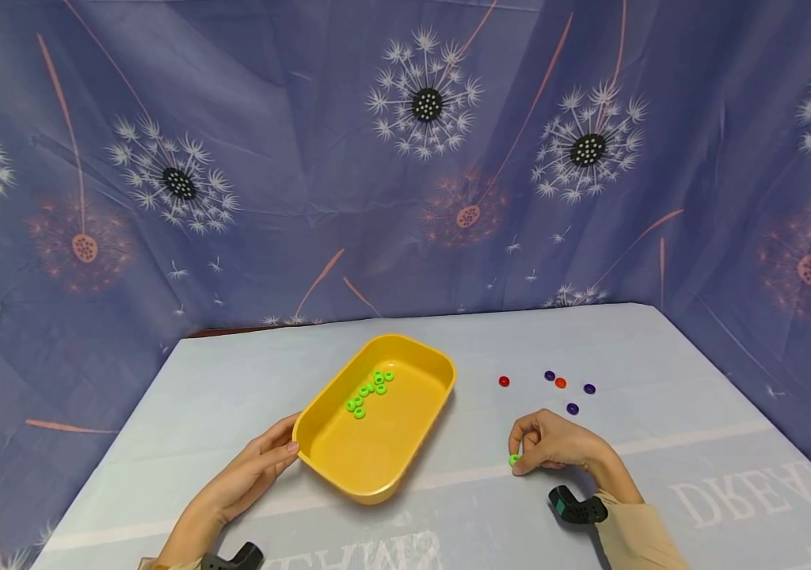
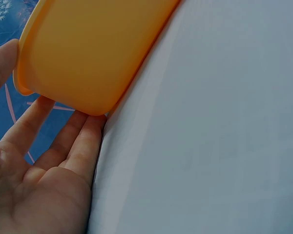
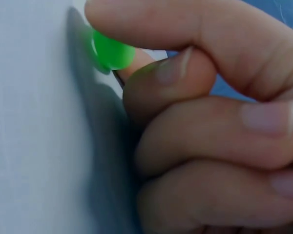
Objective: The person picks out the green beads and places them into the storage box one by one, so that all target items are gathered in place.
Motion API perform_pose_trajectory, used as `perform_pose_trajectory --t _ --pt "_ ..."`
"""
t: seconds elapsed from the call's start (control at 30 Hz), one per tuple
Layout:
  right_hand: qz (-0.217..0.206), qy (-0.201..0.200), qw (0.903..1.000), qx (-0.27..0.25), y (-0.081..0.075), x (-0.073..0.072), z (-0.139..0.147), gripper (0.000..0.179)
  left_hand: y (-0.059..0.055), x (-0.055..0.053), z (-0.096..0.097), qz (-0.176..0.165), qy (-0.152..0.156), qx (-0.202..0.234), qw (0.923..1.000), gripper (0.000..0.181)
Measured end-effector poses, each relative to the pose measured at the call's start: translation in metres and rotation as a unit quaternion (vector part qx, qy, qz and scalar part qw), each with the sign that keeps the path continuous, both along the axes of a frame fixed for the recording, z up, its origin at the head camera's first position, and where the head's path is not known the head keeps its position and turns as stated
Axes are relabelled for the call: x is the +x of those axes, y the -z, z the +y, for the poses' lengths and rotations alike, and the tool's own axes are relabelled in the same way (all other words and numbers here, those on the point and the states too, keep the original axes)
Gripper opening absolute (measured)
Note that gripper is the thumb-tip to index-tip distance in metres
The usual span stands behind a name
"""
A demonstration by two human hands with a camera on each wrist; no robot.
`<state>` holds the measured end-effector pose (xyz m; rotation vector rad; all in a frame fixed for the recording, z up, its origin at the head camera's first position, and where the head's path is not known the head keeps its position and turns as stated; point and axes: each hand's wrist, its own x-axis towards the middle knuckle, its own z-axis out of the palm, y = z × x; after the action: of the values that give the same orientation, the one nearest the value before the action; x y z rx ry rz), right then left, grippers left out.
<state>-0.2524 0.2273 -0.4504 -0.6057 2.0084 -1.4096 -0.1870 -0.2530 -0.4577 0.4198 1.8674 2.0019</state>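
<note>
A yellow plastic tray (image 1: 405,451) stands angled on the table, with several small green ring beads (image 1: 379,380) inside toward its left side. My left hand (image 1: 252,471) holds the tray at its near left corner. In the left wrist view, the thumb (image 2: 2,66) touches the rim while the fingertips (image 2: 90,124) rest against the outer wall. Right of the tray, my right hand (image 1: 555,443) pinches a green ring bead (image 3: 112,51) between thumb and index finger, close to the tabletop. The other fingers of that hand are curled in. A bit of red shows beneath this hand, mostly hidden.
Beyond my right hand lie a red bead (image 1: 504,381), an orange bead (image 1: 560,383) and purple beads (image 1: 573,409). A pale cloth with printed lettering covers the table (image 1: 234,372). A blue dandelion-print curtain (image 1: 291,158) hangs behind and at both sides.
</note>
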Motion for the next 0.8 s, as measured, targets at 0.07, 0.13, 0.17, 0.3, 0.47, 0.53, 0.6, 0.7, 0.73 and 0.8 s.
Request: perform_pose_trajectory --t 0.07,0.13,0.17,0.3,0.47,0.53,0.6,0.7,0.73,0.8 --pt "-0.004 0.001 1.0000 -0.005 0.001 0.000 0.000 0.032 0.000 0.000 0.000 -0.002 0.000 0.001 1.0000 0.059" --pt "-0.006 0.002 0.9999 -0.009 0.001 0.000 0.000 0.033 -0.001 0.000 0.000 -0.006 -0.001 0.000 1.0000 0.059" --pt "-0.007 0.003 0.9999 -0.009 0.001 0.000 0.000 0.033 -0.001 0.000 0.000 -0.007 -0.001 0.000 1.0000 0.060" --pt "-0.012 0.007 0.9998 -0.014 0.002 -0.001 0.001 0.034 -0.001 0.000 0.000 -0.009 0.000 0.000 1.0000 0.060" --pt "-0.022 0.014 0.9994 -0.024 0.003 -0.001 0.000 0.031 -0.001 0.000 -0.001 -0.007 -0.002 0.000 1.0000 0.059" --pt "-0.026 0.016 0.9991 -0.029 0.003 0.000 0.000 0.029 -0.001 0.001 -0.001 -0.006 -0.001 -0.001 1.0000 0.059" --pt "-0.025 0.015 0.9990 -0.033 0.000 -0.002 -0.001 0.026 0.000 0.002 -0.001 -0.005 -0.001 -0.001 1.0000 0.058" --pt "-0.015 0.017 0.9988 -0.043 -0.009 -0.007 -0.010 0.024 0.000 0.003 -0.001 -0.002 0.000 -0.001 1.0000 0.057" --pt "-0.008 0.017 0.9989 -0.044 -0.015 -0.010 -0.015 0.024 0.000 0.003 -0.001 0.000 0.001 0.001 1.0000 0.056" --pt "0.010 0.020 0.9990 -0.039 -0.028 -0.018 -0.032 0.024 0.000 0.003 -0.001 0.004 0.002 0.003 1.0000 0.056"
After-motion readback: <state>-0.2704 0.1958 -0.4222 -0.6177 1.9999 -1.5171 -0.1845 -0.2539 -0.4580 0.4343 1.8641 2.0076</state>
